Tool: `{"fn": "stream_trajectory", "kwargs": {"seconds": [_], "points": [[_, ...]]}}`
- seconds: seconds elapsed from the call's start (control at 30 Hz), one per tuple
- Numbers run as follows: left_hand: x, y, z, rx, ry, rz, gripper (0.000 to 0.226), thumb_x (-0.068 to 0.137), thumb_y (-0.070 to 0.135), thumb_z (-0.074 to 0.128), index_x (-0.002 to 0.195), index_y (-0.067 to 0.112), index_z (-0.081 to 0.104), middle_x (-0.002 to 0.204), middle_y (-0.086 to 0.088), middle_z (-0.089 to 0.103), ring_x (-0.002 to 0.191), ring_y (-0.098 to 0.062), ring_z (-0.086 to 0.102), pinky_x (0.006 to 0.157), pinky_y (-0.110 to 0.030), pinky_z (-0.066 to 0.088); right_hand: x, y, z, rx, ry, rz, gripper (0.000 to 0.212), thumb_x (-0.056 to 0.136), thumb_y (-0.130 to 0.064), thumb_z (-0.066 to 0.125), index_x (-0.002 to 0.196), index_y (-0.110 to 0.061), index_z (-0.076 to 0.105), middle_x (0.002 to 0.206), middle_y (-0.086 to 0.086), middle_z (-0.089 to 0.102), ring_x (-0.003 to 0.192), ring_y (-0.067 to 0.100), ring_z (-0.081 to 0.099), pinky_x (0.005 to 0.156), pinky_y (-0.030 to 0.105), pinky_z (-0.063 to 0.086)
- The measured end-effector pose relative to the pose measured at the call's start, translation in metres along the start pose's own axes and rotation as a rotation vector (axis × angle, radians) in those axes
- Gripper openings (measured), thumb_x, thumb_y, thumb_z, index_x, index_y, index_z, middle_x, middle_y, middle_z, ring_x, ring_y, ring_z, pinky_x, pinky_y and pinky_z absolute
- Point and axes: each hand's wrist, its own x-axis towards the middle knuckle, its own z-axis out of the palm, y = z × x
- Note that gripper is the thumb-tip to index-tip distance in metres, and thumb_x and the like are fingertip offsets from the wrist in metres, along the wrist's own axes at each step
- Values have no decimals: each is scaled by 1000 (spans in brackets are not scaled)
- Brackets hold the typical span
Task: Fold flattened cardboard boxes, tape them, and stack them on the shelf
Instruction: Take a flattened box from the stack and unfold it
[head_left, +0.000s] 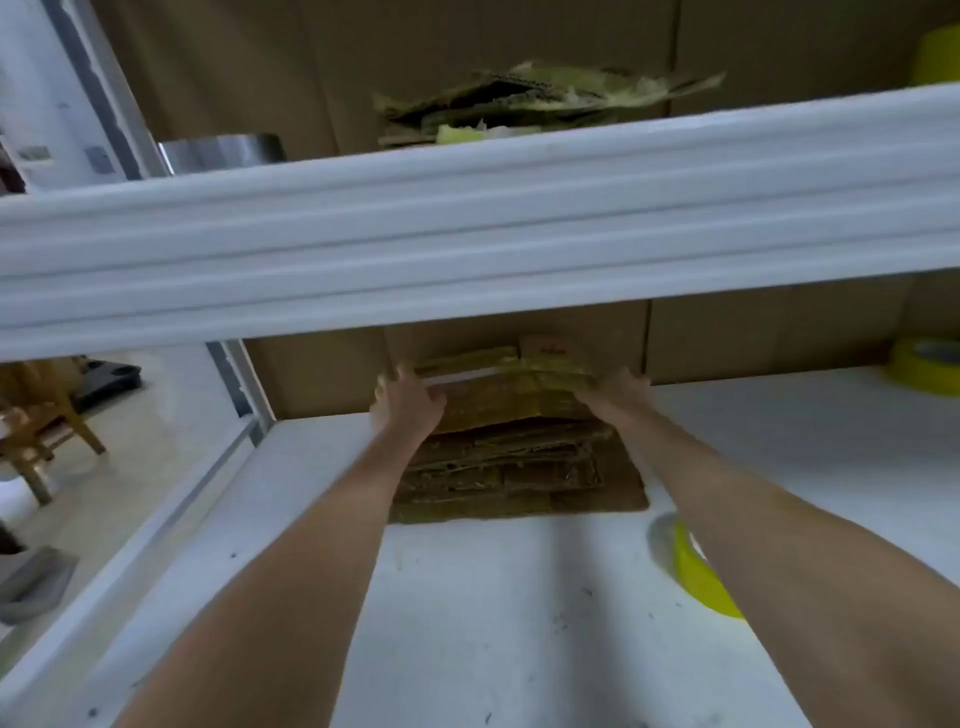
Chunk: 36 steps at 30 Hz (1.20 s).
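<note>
A white metal shelf unit stands against a brown cardboard backing, and two of its levels show: the lower shelf (519, 623), scuffed and speckled, and the upper shelf (467, 223), whose thick front beam crosses the whole view.

Two bare arms reach deep over the lower shelf. The left grip (408, 402) clasps the left edge of one flattened box (514, 397), thumb on its top face and fingers around the edge. The right grip (618, 392) grasps the right edge of the same piece in like manner, though blur softens its fingers. The flattened box sits at the back of the lower shelf, close to the backing, its near edge raised off what lies under it.

Beneath it lies one stack of flattened cardboard (519, 478), ragged at the edges and flat on the lower shelf.

Three yellow tape rolls are in view: the near roll (696, 577) beside the right forearm, the far roll (924, 371) at the right end of the lower shelf, and the top roll (935, 57) on the upper shelf. The upper shelf also carries one heap of torn cardboard (535, 98) and one shiny metal cylinder (223, 150).

To the left, beyond the frame, one wooden chair (41, 415) stands on a pale floor.
</note>
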Motion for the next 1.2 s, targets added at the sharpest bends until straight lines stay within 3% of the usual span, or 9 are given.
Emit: {"fn": "stream_trajectory", "kwargs": {"seconds": [0.1, 0.2, 0.33, 0.4, 0.6, 0.67, 0.9, 1.07, 1.2], "points": [[21, -19, 1, -148, -75, -175, 81, 87, 49, 55, 150, 14, 17, 148, -20, 28, 134, -38, 32, 100, -48, 41, 9, -2, -3, 122, -52, -11, 51, 87, -45, 62, 114, -2, 57, 108, 14, 61, 105, 29, 57, 83, 35, 50], [27, -23, 2, -321, -141, -294, 82, 90, 47, 57, 149, 5, 18, 137, -18, 43, 119, -33, 49, 90, -40, 47, 11, -3, -1, 178, -102, -1, 27, 91, -32, 61, 82, -8, 55, 78, 6, 55, 77, 22, 56, 61, 26, 42], [33, -20, 4, -449, -116, -252, 43, 94, 36, 54, 117, 0, 51, 79, -4, 49, 67, -16, 48, 53, -27, 36, 16, -11, 0, 186, -48, 7, 35, 92, -37, 60, 72, -10, 49, 72, 5, 51, 68, 19, 53, 62, 28, 42], [32, -13, -2, -481, -43, -215, 32, 94, 31, 54, 102, 0, 59, 71, -5, 49, 66, -21, 51, 55, -28, 41, 18, -16, -1, 155, 11, 3, 39, 92, -43, 59, 74, -9, 49, 72, 6, 52, 66, 21, 52, 58, 29, 42], [37, 0, -20, -793, 100, -186, 14, 88, 21, 59, 75, 20, 53, 82, -7, 58, 93, -33, 62, 85, -50, 54, 21, -19, -14, 427, 22, 41, 64, 85, -49, 66, 125, 0, 55, 117, 15, 61, 101, 32, 60, 82, 36, 50], [35, 1, -24, -897, 108, -191, 6, 86, 26, 61, 84, 22, 57, 95, -9, 62, 94, -32, 62, 84, -53, 54, 18, -18, -17, 513, 23, 38, 65, 80, -47, 72, 124, -2, 58, 116, 14, 64, 103, 31, 61, 91, 41, 52], [20, -3, -37, -1267, 72, -146, 34, 78, 24, 73, 110, 17, 66, 109, -6, 66, 104, -26, 62, 91, -46, 52, 4, -19, -31, 707, 88, -28, 68, 72, -32, 84, 129, -9, 56, 119, 7, 64, 108, 26, 62, 97, 40, 51], [2, 0, -55, -1383, -216, -195, 38, 83, 26, 69, 118, 20, 55, 126, -11, 51, 113, -32, 53, 87, -52, 52, -5, -19, -40, 775, 95, -37, 59, 77, -27, 80, 127, -7, 57, 112, 7, 65, 102, 26, 64, 93, 42, 53], [-15, 3, -61, -1590, -275, -214, 33, 85, 20, 67, 115, 15, 54, 125, -15, 49, 113, -40, 51, 87, -64, 48, -13, -19, -46, 819, 130, -50, 52, 84, -22, 74, 131, -14, 53, 114, 3, 60, 102, 24, 61, 89, 38, 54]]}}
